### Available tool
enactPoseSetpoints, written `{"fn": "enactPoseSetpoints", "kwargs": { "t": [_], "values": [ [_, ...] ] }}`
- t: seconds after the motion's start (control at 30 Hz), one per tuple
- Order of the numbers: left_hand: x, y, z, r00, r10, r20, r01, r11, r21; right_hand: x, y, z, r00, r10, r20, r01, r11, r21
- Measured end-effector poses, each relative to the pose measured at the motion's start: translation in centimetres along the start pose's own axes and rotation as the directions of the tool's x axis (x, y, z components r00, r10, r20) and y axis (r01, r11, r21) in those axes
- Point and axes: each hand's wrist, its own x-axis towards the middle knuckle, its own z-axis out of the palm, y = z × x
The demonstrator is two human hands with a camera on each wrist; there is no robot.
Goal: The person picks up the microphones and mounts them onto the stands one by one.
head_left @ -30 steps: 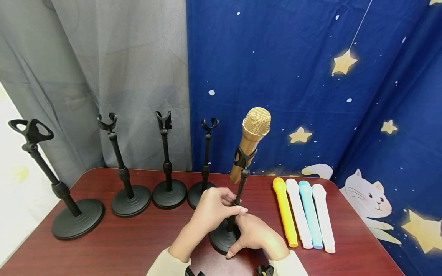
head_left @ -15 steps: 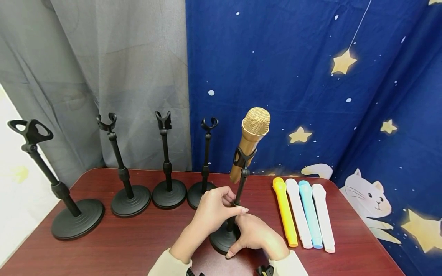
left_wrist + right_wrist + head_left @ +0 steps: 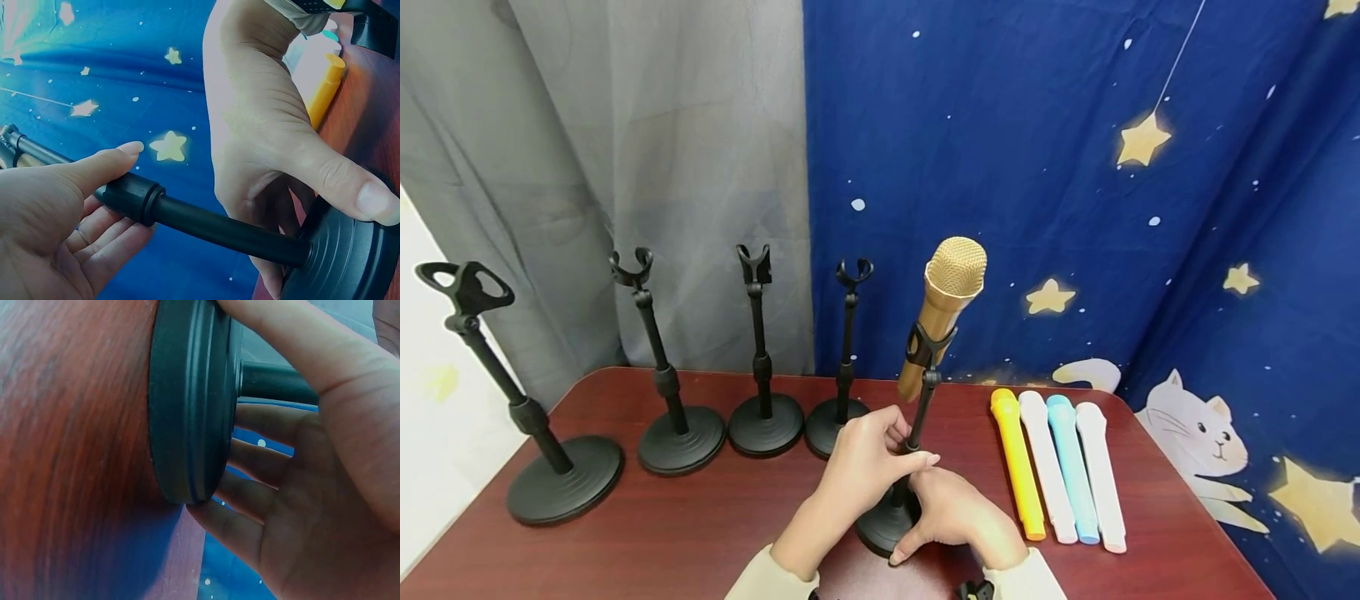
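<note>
Dark red wood-grain table [image 3: 730,550] stands before a blue star-printed fabric curtain [image 3: 1037,125]. Near its centre, right of four black round-based stands [image 3: 762,367], is the black microphone stand [image 3: 923,408]; its clip carries a gold mesh-headed microphone [image 3: 956,267], head tilted up and right. Left hand [image 3: 861,458]: forearm slanting far-right, thumb and fingers gripping the stem collar [image 3: 130,192]. Right hand [image 3: 953,507]: forearm slanting far-left, pinching the base [image 3: 878,527], thumb on its near-right rim.
</note>
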Motion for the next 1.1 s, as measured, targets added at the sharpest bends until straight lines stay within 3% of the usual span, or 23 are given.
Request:
{"fn": "enactPoseSetpoints", "kwargs": {
  "t": [0.63,0.93,1.1],
  "values": [
    [-0.08,0.11,0.29,0.996,0.050,-0.075,-0.046,0.997,0.054,0.07,-0.04,-0.05,1.000,-0.015,-0.010,0.015,1.000,0.007],
    [-0.48,-0.05,0.89,0.978,0.132,-0.162,-0.098,0.974,0.205,0.17,0.00,0.01,1.000,-0.019,-0.003,0.019,1.000,0.014],
    [-0.59,0.02,0.76,0.979,0.152,-0.138,-0.118,0.967,0.226,0.11,0.00,-0.04,1.000,-0.021,-0.005,0.021,1.000,0.023]
  ]
}}
